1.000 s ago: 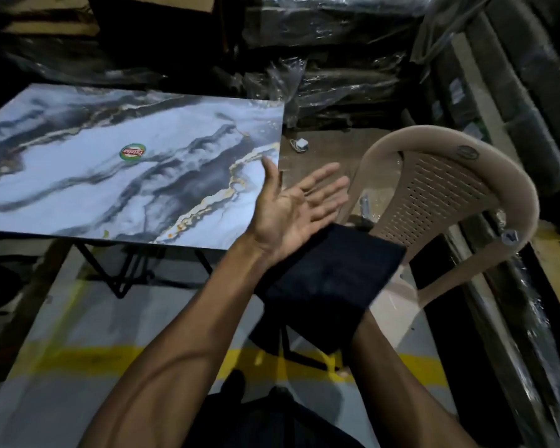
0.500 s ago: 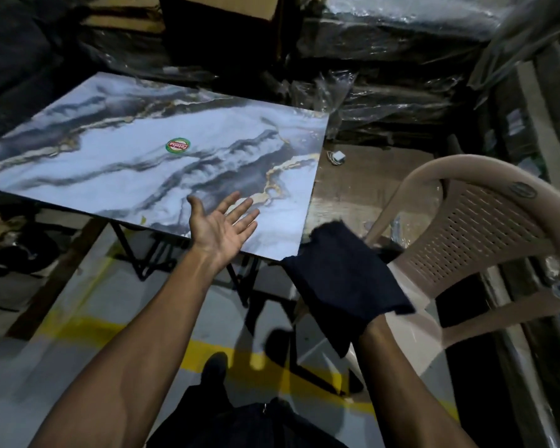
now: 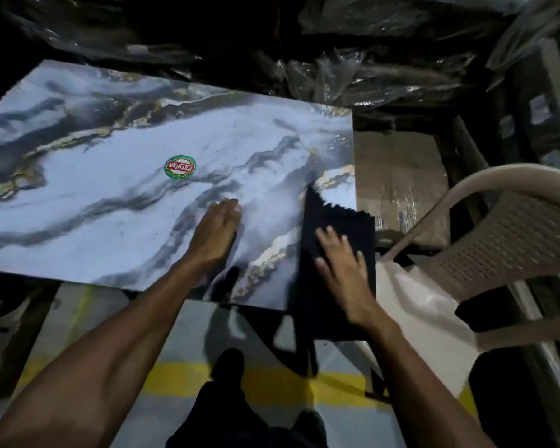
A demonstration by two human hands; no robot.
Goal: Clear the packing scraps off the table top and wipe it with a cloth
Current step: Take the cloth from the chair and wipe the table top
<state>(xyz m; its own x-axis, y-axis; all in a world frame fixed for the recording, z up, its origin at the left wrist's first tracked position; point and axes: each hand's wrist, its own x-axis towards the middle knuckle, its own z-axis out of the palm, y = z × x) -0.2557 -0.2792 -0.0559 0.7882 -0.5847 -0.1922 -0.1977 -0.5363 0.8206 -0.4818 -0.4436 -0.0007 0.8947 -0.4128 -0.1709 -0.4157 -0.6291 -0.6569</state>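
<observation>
From the head view, your left hand (image 3: 215, 231) lies flat on the marble-patterned surface (image 3: 110, 195), fingers straight and pressed together, holding nothing. Your right hand (image 3: 343, 263) lies with its fingers spread and straight on top of the dark cloth (image 3: 333, 221), pressing it rather than pinching it. The cloth lies under that hand at the surface's near right corner, its far end on the surface ahead of your fingertips and its near end hanging over the edge below your wrist. Beyond and to the left of your left hand, a round green and red sticker (image 3: 180, 167) sits on the surface. To the right of your right hand stands a beige plastic chair (image 3: 511, 240).
</observation>
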